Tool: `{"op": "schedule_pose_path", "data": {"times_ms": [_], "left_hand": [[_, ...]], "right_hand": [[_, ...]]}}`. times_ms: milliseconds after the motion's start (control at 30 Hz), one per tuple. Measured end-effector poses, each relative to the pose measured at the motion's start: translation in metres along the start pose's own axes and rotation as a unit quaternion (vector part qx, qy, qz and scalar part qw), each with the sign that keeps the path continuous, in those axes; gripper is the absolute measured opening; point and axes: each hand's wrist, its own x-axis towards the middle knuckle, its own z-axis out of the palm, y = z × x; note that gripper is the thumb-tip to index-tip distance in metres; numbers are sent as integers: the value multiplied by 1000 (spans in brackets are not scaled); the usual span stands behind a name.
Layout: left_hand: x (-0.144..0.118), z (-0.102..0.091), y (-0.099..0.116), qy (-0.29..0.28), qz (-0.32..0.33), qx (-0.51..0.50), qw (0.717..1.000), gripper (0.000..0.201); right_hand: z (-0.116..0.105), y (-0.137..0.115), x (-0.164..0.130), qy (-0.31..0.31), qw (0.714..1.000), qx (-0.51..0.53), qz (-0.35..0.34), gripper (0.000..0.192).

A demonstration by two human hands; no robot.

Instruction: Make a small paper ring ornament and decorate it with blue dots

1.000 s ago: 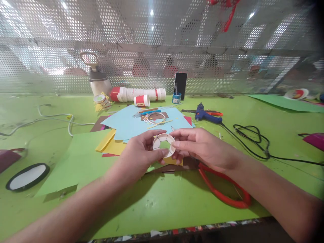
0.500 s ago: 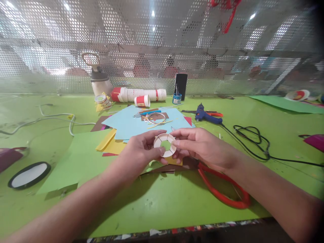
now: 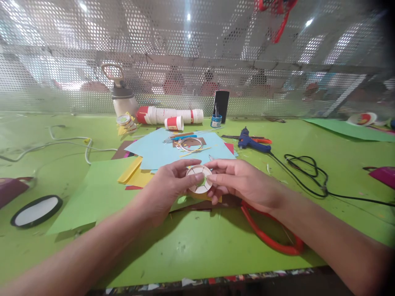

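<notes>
Here, fingers of my left hand [image 3: 165, 181] and right hand [image 3: 248, 181] pinch a round, white, green-centred paper piece [image 3: 201, 185], presumably steadying it from both sides.

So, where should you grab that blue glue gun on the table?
Probably by the handle, from above and the right, with the nearer right hand: the glue gun lies on its side, slim handle pointing right. The black cord leaves the handle's end, so best hold just short of it.
</notes>
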Motion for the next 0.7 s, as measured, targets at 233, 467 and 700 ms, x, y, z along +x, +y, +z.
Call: {"op": "schedule_pose_path", "data": {"times_ms": [233, 467, 700], "left_hand": [[0, 0, -1, 15, 9, 2, 1000, 43], [-2, 0, 2, 6, 10, 11, 1000, 27], [-1, -2, 4, -17, 8, 6, 1000, 26]], "right_hand": [[1, 4, -1, -14, 1000, -15, -8, 30], [4, 2, -2, -12, 1000, 2, 6, 28], [4, 1, -2, 0, 1000, 12, -5, 28]]}}
